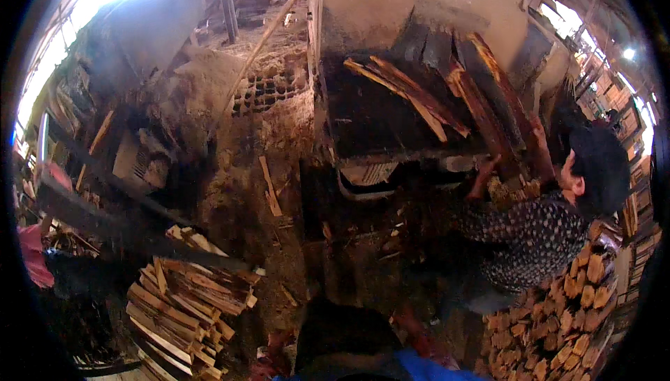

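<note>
Beside the near-left split-firewood stack [183, 304], both hands' grip cannot be told; a co-worker [537, 234] loads the furnace [391, 116].

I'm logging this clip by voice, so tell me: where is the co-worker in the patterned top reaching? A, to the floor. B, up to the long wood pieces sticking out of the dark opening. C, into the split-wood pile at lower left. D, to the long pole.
B: the co-worker's hand is raised against the long wood pieces leaning from the dark opening.
</note>
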Demonstrator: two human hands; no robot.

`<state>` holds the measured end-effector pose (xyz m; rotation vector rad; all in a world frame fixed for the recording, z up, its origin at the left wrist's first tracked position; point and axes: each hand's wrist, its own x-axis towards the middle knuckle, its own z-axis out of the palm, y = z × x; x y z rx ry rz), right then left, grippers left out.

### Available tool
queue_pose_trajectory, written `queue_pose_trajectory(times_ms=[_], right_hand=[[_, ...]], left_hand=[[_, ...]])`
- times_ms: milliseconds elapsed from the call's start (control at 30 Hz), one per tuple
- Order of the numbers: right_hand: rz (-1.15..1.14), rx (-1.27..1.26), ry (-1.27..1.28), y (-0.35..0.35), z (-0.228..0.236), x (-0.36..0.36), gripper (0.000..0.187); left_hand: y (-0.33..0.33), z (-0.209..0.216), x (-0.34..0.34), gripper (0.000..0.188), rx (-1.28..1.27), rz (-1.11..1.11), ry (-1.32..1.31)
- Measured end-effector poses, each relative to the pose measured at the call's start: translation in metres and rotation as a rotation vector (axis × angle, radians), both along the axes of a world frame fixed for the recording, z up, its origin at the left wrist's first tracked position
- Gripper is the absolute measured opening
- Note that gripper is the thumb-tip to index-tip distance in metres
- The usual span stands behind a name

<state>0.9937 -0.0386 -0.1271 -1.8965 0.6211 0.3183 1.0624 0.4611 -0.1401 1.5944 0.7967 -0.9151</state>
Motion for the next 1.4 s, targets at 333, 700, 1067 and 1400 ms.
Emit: queue_pose_trajectory(times_ms=[333, 700, 1067, 1400], right_hand=[[-0.141, 0.139, 0.224, 0.011, 0.083, 0.109, 0.040], [0.068, -0.342, -0.509, -0.046, 0.267, 0.367, 0.047], [0.218, -0.501, -0.756, -0.111, 0.321, 0.503, 0.067], [0.171, -0.410, -0.592, -0.106, 0.316, 0.501, 0.068]], left_hand=[[-0.016, 0.029, 0.212, 0.044, -0.056, -0.159, -0.237], [-0.060, -0.023, 0.186, 0.045, 0.146, -0.153, -0.100], [-0.131, -0.001, 0.188, 0.029, -0.149, 0.248, 0.001], [-0.155, 0.024, 0.240, 0.022, -0.078, 0.190, 0.004]])
